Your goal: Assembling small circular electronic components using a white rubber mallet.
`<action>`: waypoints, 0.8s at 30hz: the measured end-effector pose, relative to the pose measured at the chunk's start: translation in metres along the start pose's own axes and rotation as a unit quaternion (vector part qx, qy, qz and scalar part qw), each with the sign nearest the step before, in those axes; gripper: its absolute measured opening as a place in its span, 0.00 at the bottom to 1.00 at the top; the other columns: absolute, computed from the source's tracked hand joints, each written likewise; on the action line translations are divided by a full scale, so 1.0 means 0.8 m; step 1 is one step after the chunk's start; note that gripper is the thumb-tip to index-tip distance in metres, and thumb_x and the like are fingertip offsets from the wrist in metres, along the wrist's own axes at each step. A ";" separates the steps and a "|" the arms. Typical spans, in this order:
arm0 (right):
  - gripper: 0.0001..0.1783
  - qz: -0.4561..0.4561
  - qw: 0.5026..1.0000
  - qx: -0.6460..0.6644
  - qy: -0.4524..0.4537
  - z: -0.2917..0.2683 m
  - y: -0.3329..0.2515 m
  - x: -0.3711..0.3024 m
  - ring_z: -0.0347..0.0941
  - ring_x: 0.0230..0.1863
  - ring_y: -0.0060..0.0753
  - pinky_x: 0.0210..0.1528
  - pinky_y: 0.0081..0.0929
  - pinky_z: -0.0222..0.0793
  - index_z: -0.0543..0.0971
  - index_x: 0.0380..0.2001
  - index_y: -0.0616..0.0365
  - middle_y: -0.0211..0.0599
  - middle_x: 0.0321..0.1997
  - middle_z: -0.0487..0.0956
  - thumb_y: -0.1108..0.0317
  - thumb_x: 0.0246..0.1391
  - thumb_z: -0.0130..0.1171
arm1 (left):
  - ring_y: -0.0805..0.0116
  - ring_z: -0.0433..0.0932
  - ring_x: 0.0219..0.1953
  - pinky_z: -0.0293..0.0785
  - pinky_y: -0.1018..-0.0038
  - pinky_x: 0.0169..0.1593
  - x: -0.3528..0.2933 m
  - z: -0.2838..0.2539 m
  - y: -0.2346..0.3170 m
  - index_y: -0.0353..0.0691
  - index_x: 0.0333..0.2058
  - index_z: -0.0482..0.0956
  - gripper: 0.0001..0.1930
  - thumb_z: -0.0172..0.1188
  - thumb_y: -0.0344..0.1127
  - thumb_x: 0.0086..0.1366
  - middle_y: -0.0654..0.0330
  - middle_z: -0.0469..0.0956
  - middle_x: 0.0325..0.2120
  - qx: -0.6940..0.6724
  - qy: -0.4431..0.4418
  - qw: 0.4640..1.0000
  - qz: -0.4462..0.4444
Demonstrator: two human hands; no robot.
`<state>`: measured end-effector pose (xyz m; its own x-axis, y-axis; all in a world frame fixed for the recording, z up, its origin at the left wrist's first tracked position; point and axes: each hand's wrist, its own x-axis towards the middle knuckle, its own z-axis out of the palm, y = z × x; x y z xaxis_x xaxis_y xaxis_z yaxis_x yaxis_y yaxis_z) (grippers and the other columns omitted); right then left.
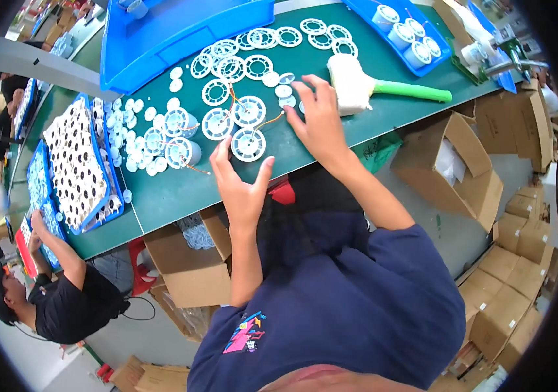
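Observation:
My left hand [239,193] is open at the bench's near edge, thumb and fingers spread around the near side of a white round part with a slotted face [248,145]. Orange and yellow wires [269,121] come off it, and similar slotted parts [249,111] stand just behind. My right hand [321,124] hovers with fingers apart and slightly bent beside a few small white discs [285,91]; one disc is partly hidden by its fingers. Just right of that hand lies a mallet with a white wrapped head [351,85] and a green handle [413,90].
Flat slotted rings [258,66] lie along the back of the green bench [181,189]. Loose discs [138,147] and trays of white parts [79,163] are at left, blue bins [181,39] behind. A co-worker [63,287] works at far left. Cardboard boxes [449,170] stand below.

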<state>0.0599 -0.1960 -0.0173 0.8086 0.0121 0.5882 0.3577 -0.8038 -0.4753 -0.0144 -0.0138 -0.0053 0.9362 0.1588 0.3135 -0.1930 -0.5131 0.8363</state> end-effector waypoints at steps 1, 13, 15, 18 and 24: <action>0.27 -0.001 1.000 0.007 -0.007 -0.001 -0.001 -0.003 0.67 0.58 0.57 0.60 0.47 0.67 0.75 0.55 0.59 0.52 0.58 0.71 0.70 0.52 0.71 | 0.52 0.73 0.57 0.70 0.62 0.61 0.000 0.000 -0.006 0.33 0.63 0.67 0.40 0.78 0.34 0.55 0.48 0.72 0.55 -0.026 -0.004 0.999 0.023; 0.15 -0.046 0.998 0.015 -0.049 0.016 0.009 0.024 0.75 0.43 0.46 0.44 0.42 0.70 0.78 0.40 0.58 0.39 0.41 0.78 0.67 0.52 0.71 | 0.51 0.75 0.55 0.73 0.60 0.59 -0.013 -0.002 -0.007 0.42 0.60 0.74 0.37 0.78 0.30 0.50 0.49 0.71 0.54 -0.026 -0.103 0.985 0.135; 0.13 -0.023 0.996 0.078 -0.046 0.011 -0.002 0.017 0.76 0.41 0.49 0.41 0.43 0.72 0.77 0.40 0.62 0.43 0.39 0.79 0.71 0.55 0.68 | 0.56 0.75 0.49 0.75 0.64 0.53 -0.016 -0.004 -0.009 0.41 0.56 0.78 0.34 0.80 0.29 0.47 0.52 0.71 0.49 -0.022 -0.105 0.987 0.118; 0.09 0.015 0.981 0.181 -0.060 -0.006 -0.008 0.006 0.77 0.38 0.50 0.40 0.43 0.73 0.77 0.43 0.66 0.46 0.37 0.79 0.76 0.60 0.62 | 0.52 0.73 0.49 0.76 0.62 0.49 -0.015 -0.001 -0.001 0.43 0.57 0.77 0.36 0.81 0.32 0.47 0.52 0.73 0.49 -0.016 -0.101 0.988 0.120; 0.06 0.116 0.959 0.243 -0.084 -0.043 -0.021 0.015 0.80 0.34 0.41 0.34 0.32 0.74 0.82 0.42 0.64 0.42 0.37 0.82 0.76 0.63 0.60 | 0.50 0.74 0.49 0.75 0.59 0.51 -0.012 -0.004 0.007 0.40 0.56 0.75 0.38 0.82 0.36 0.46 0.50 0.73 0.49 0.024 -0.092 0.991 0.090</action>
<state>0.0473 -0.2029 0.0206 0.9420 -0.0053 0.3356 0.3018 -0.4246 -0.8536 -0.0253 -0.0156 -0.0021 0.9268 -0.0936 0.3636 -0.3511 -0.5593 0.7510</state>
